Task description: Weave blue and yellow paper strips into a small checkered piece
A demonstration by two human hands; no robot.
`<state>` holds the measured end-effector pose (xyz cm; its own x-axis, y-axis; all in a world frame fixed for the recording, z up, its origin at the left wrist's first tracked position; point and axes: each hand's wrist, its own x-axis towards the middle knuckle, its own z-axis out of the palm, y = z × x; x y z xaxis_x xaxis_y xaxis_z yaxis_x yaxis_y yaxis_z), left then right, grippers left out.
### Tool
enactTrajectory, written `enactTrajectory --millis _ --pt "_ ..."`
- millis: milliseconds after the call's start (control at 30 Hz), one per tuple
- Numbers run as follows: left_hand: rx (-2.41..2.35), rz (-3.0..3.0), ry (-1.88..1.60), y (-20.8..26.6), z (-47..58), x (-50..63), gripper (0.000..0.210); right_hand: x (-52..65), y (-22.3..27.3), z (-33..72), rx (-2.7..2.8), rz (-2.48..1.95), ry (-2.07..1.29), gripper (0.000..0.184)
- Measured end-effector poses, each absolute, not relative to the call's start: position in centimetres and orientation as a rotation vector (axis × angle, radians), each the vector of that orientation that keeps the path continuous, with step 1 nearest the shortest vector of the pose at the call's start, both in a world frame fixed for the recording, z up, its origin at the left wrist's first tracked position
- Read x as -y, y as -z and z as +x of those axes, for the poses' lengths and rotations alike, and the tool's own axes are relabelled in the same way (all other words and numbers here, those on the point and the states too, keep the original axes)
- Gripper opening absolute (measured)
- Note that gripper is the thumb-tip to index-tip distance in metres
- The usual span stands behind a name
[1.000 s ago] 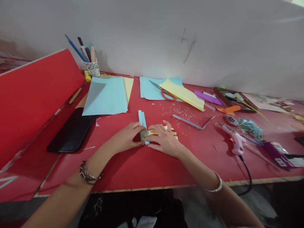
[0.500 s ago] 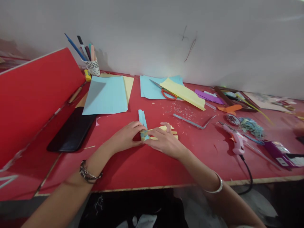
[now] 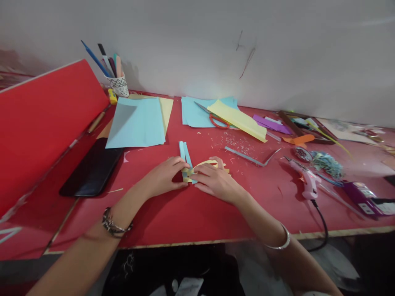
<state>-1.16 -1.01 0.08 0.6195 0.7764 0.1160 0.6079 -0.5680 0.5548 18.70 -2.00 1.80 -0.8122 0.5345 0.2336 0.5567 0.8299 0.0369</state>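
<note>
Light blue paper strips [image 3: 185, 153] stand out toward the wall from a small piece where they cross yellow paper strips [image 3: 210, 162]. The blue and yellow look interlaced there, though fingers cover much of the crossing. My left hand [image 3: 163, 176] pinches the left end of this piece between thumb and fingers. From the right, my right hand [image 3: 216, 181] lies over the yellow strips with bent fingers, its fingertips gripping at the crossing. One yellow strip arches up beside the right index finger; other yellow ends poke out beyond the knuckles.
Blue sheets [image 3: 135, 123] and a black phone [image 3: 92, 168] lie left. Behind are orange-handled scissors [image 3: 219, 121] and folded yellow paper [image 3: 237, 120]. A pink glue gun [image 3: 308, 185] with a cord lies right. A pen cup [image 3: 119, 85] stands by the wall.
A yellow strip under my right hand now bows upward. My right fingertips have shifted slightly to the right, while my left hand keeps its pinch.
</note>
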Motion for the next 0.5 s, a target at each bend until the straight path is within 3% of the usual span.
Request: enactTrajectory --millis 500 --pt "-1.073 2.385 -0.476 -0.29 -1.23 0.97 0.024 2.07 -1.84 18.56 2.782 -0.834 0.255 0.030"
